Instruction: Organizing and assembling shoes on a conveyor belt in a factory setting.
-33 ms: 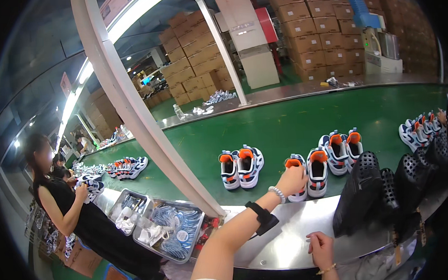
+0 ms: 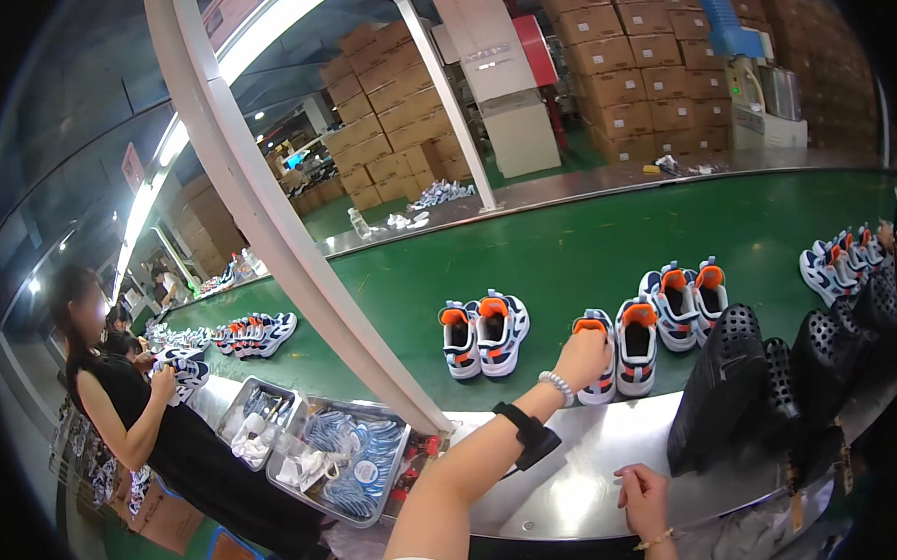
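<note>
Shifted slightly leftward: left hand point(image 2: 582, 361), at a shoe point(image 2: 598, 387) on green belt point(image 2: 567, 240), grip unclear. I judge positioning underway, next needing careful alignment. Right hand point(image 2: 644, 499): loosely curled, apparently empty, by metal ledge point(image 2: 567, 465).

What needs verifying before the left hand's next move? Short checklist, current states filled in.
1. Left hand at a sneaker with an orange lining: ok.
2. Firm grip on it: cannot tell, the hand hides the contact.
3. Right hand free: ok, nothing visible in it.
4. Neighbouring sneaker upright, sole down: ok.
5. Gap to the sneaker pair on the left: ok, bare green surface between.
</note>
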Demonstrator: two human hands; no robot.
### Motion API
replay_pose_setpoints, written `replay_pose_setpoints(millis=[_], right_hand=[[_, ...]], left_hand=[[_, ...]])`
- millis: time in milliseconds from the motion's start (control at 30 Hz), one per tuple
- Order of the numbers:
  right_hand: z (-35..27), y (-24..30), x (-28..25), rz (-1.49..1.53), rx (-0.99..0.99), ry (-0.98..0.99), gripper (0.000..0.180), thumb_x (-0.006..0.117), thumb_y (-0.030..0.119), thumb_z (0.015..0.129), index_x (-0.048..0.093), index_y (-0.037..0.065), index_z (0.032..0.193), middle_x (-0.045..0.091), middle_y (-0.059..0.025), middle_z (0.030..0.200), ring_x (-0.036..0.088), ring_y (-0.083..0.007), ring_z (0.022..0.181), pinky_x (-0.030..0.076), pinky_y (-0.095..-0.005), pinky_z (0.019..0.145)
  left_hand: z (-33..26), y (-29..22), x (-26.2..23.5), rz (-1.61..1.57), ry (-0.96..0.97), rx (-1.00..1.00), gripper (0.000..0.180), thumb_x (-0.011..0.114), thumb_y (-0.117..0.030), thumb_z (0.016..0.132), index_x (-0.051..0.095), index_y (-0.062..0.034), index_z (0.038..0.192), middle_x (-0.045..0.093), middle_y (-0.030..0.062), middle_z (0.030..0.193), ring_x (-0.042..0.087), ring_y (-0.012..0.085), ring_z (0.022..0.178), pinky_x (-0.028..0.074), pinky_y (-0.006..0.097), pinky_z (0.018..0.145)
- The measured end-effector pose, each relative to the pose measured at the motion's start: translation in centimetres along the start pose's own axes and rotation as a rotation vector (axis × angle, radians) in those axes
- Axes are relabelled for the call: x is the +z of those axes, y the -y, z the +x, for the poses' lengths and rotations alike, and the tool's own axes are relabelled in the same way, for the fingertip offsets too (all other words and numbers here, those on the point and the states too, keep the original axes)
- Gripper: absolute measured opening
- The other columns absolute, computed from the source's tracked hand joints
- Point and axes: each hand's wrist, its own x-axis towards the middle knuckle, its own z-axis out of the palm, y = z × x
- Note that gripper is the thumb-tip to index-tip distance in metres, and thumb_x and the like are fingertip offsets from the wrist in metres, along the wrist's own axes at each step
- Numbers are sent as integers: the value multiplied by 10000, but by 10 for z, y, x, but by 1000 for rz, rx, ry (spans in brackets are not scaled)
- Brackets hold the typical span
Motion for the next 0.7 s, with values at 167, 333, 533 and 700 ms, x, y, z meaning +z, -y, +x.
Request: replay_pose_setpoints(millis=[167, 333, 533, 700], right_hand=[[-1, -6, -1, 28, 9, -1, 200, 528, 112, 929, 646, -26, 844, 515, -7, 542, 480, -67, 462, 349, -219, 437], [-5, -5, 6, -4, -15, 10, 203, 525, 108, 930, 643, -32, 843, 515, -8, 541, 483, -67, 463, 354, -220, 437], [-1, -3, 2, -57, -34, -23, 205, 519, 94, 929, 644, -35, 830, 520, -12, 522, 484, -69, 450, 362, -219, 437], [0, -2, 4, -47, -51, -28, 214, 525, 101, 926, 646, -36, 815, 519, -18, 510, 488, -78, 435, 356, -222, 422]], left_hand=[[31, 20, 33, 298, 123, -93, 172, 531, -70, 786, 666, 31, 819, 676, 226, 864, 677, 362, 805, 548, 450, 698], [61, 56, 51, 61, 593, -554, 406, 430, -231, 915, 568, -1, 1220, 569, 235, 1237, 623, 359, 1042, 520, 462, 830], [80, 77, 101, 268, 365, -375, 597, 230, -484, 950, 476, -123, 1357, 461, 116, 1408, 429, 296, 1306, 333, 440, 1074], [80, 95, 124, 236, 332, -418, 580, 249, -480, 954, 508, -120, 1327, 470, 128, 1397, 428, 308, 1302, 330, 434, 1079]])
